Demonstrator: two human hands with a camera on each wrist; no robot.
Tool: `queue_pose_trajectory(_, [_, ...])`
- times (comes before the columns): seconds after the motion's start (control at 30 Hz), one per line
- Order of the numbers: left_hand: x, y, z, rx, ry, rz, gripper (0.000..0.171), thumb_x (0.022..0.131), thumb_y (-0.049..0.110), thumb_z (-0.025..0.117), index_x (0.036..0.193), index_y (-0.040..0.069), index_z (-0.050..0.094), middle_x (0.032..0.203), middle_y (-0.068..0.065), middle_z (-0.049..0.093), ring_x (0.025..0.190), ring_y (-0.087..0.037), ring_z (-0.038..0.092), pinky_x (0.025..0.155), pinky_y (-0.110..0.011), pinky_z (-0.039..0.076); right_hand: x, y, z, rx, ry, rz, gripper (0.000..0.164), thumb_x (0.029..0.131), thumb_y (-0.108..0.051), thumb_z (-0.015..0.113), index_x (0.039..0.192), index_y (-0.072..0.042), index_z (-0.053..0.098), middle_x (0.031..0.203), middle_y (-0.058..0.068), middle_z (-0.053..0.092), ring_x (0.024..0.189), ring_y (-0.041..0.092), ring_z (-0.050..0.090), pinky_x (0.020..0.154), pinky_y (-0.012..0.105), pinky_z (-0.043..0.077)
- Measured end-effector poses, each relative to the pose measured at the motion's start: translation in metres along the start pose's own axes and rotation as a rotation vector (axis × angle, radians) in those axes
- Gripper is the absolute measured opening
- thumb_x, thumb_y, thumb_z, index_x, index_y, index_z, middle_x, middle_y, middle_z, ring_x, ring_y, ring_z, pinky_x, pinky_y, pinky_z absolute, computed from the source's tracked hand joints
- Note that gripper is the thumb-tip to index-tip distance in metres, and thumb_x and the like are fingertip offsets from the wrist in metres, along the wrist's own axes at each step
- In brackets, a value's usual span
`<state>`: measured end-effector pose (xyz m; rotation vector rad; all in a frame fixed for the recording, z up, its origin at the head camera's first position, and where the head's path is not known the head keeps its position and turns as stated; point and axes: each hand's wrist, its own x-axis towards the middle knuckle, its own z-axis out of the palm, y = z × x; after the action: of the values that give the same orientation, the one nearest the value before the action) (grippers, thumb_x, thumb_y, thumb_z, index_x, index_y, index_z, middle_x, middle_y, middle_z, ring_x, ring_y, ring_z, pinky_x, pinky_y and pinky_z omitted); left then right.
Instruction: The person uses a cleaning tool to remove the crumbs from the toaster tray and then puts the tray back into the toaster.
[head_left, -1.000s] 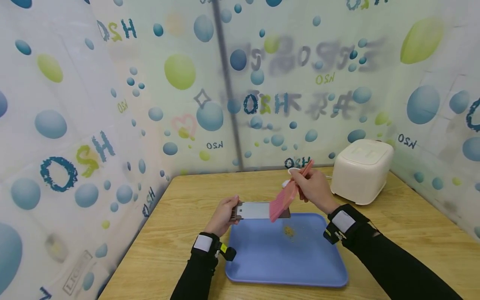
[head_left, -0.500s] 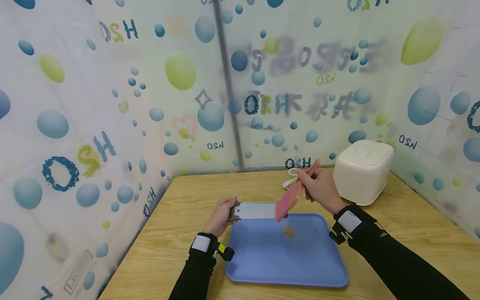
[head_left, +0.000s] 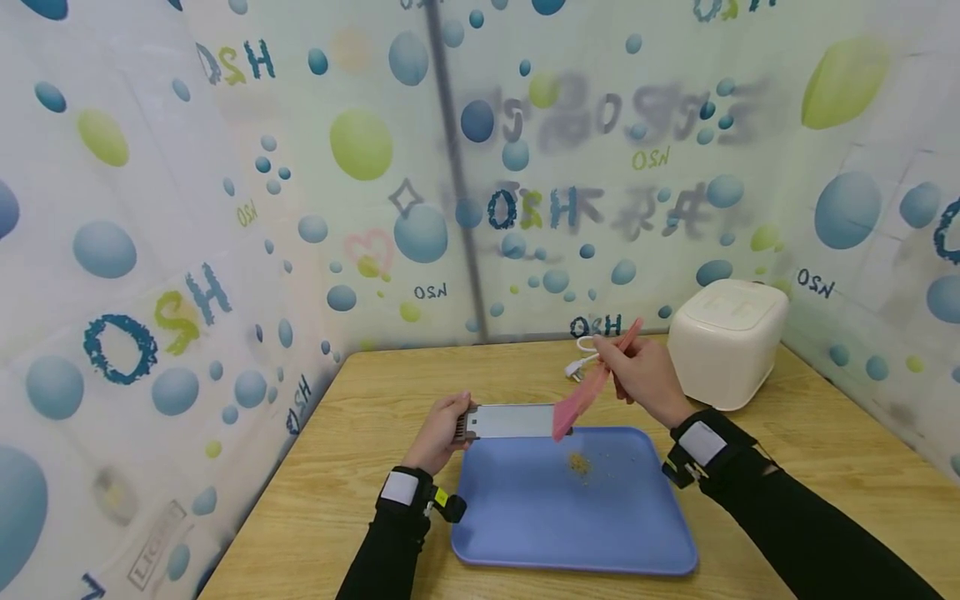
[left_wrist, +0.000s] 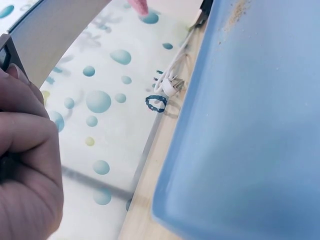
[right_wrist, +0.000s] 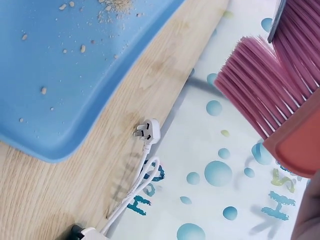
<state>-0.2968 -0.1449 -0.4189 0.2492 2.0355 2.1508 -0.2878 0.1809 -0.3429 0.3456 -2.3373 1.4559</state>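
In the head view my left hand point(head_left: 437, 435) grips one end of a flat, pale metal crumb tray point(head_left: 513, 422), held level above the back edge of a blue serving tray point(head_left: 555, 533). My right hand point(head_left: 647, 379) pinches the handle of a pink brush point(head_left: 577, 407). Its bristles point(right_wrist: 255, 80) touch the crumb tray's right end. Below lies a small heap of tan crumbs point(head_left: 578, 463) on the blue tray, with scattered bits around it. The left wrist view shows the curled fingers point(left_wrist: 30, 135) of my left hand, while most of the crumb tray is out of sight there.
A white toaster point(head_left: 726, 343) stands on the wooden table point(head_left: 375, 467) at the back right. Its cord ends in a white plug point(right_wrist: 148, 131) behind the blue tray. A patterned curtain point(head_left: 420, 167) borders the table at the back and sides.
The brush and my right hand have moved right along the crumb tray to its end, slowing in the last half second. My left hand has shifted very slightly left with the crumb tray.
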Motion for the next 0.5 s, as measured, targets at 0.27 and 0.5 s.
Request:
queue_pose_trajectory(0.27, [-0.001,0.0015,0.001,0.003,-0.005,0.004,0.04,0.112,0.035,0.04,0.107,-0.001,0.058,0.086,-0.009,0.057,0.059,-0.013,0.055,0.047,-0.019,0.045,-0.0015,-0.0036,-0.0026,-0.08,0.056,0.041,0.059,0.097,-0.055,0.064,0.084,0.002,0.066,0.057,0.01,0.056,0.043,0.032,0.053,0.039,0.033,0.046])
queue_pose_trajectory(0.5, [0.0003,0.0001,0.0017,-0.006,-0.011,0.018,0.039,0.112,0.033,0.038,0.104,0.001,0.058,0.083,-0.007,0.058,0.058,-0.012,0.055,0.047,-0.019,0.045,-0.0018,-0.0063,-0.003,-0.161,0.105,0.047,0.064,0.092,-0.061,0.067,0.08,0.002,0.067,0.06,0.01,0.06,0.043,0.029,0.056,0.04,0.033,0.049])
